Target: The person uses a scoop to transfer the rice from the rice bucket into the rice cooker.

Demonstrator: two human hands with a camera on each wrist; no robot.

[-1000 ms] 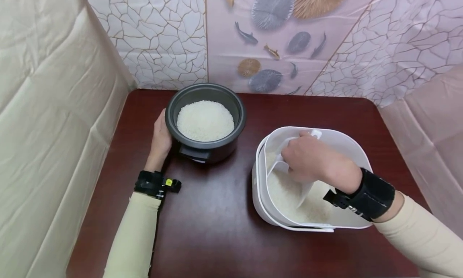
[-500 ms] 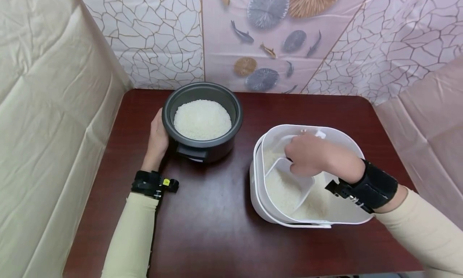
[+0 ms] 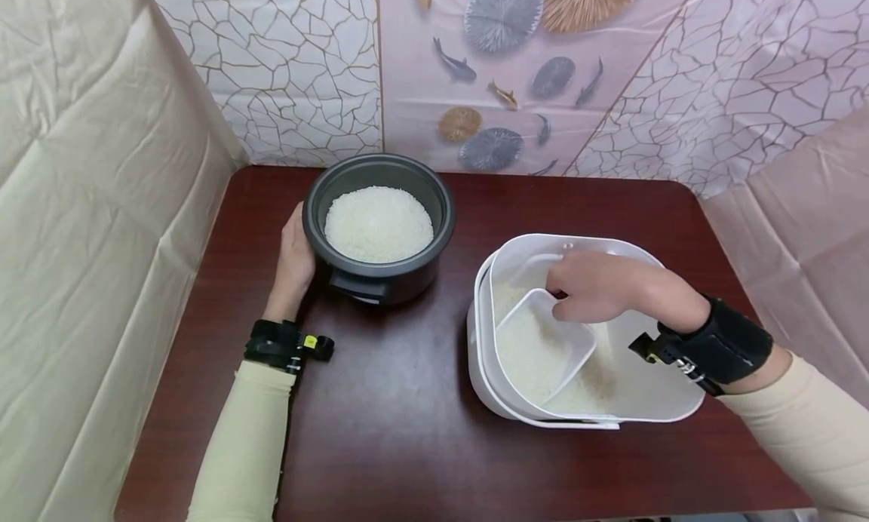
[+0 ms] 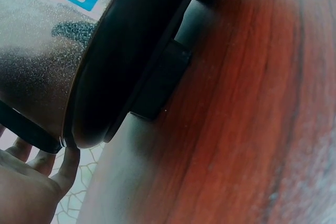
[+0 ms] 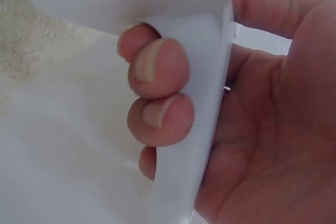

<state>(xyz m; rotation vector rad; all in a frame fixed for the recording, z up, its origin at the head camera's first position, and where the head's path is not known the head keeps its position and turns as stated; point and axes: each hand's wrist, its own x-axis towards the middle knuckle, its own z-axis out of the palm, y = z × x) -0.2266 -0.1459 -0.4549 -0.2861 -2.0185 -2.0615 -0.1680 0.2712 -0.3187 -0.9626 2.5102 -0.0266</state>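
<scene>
Glossy red-brown bench (image 3: 400,446) within patterned cloth walls (image 3: 305,77); left hand (image 3: 296,258), fingers (image 4: 68,169) extended, touches a dark pot (image 3: 416,282) of rice (image 3: 379,224); right hand (image 3: 597,284) grips a white scoop (image 3: 575,345), which sits in a white bin (image 3: 652,394), long axis diagonal, mouth towards the head view's lower left

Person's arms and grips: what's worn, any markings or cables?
Left grip and right grip: no gloves. Left sleeve and right sleeve: plain, cream, ending short of the wrist. Left wristband and right wristband: black, each carrying a small black module. Yellow patch beside the left module. Cables: can't tell.
</scene>
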